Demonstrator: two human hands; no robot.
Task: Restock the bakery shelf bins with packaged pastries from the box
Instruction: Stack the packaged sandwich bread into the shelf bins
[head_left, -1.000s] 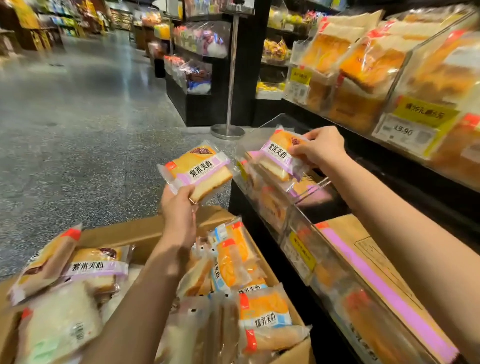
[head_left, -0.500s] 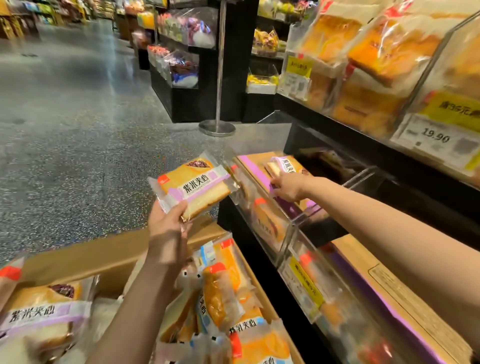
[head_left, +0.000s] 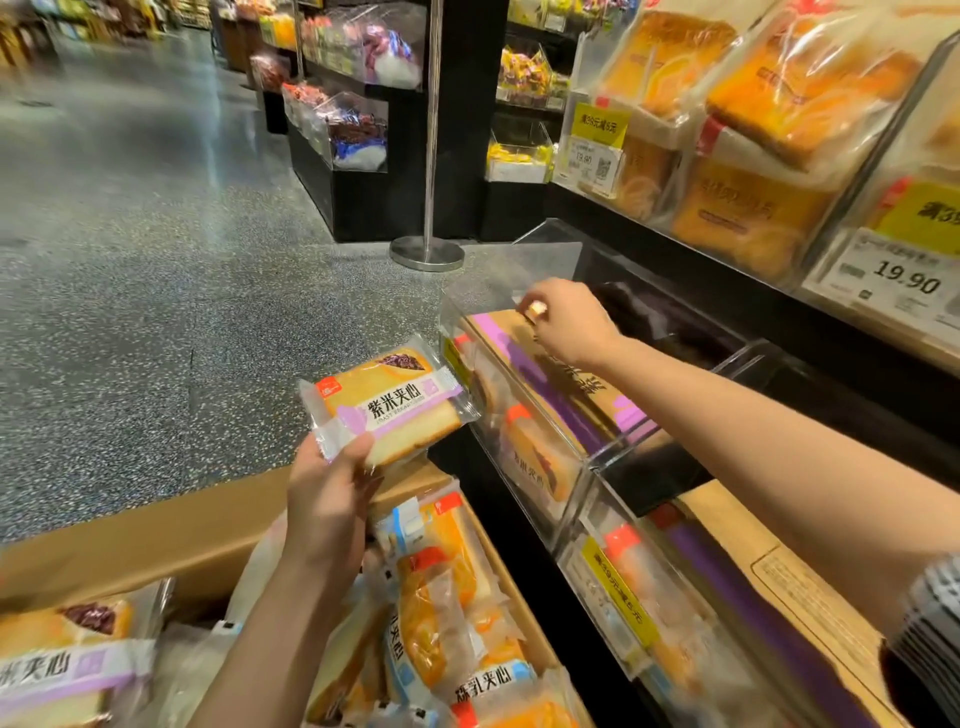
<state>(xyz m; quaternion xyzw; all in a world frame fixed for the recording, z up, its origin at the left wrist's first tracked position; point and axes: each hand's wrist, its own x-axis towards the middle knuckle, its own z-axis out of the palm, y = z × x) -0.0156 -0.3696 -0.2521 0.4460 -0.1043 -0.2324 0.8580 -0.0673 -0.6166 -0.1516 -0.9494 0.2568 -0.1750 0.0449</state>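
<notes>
- Your left hand (head_left: 327, 499), at lower centre of the frame, grips one purple-banded pastry pack (head_left: 387, 402) by its near edge, thumb on top, and holds it up just left of the clear shelf bin (head_left: 524, 415).
- Your right hand (head_left: 566, 325) reaches across centre frame over that bin, fingers curled down over the top of the cardboard carton (head_left: 550, 374) with a purple stripe lying in it; you cannot tell whether they pinch anything.
- Through the bin's front wall you can make out at least one packed pastry (head_left: 535, 457); the blur hides any firm count.
- The open cardboard box (head_left: 171, 525) fills the lower left, and at least three packs show inside: one purple-banded pack (head_left: 67, 660) at the far left and two blue-banded packs (head_left: 441, 613) near your left forearm.
- A second bin (head_left: 618, 597) sits at lower right, also holding a striped carton.
- On the upper shelf at upper right, large bread loaves (head_left: 779, 104) stand in bags behind two price tags (head_left: 904, 280), each reading 19.90.
- One metal stand pole (head_left: 428, 156) rises from the speckled floor (head_left: 130, 260) at upper centre.
</notes>
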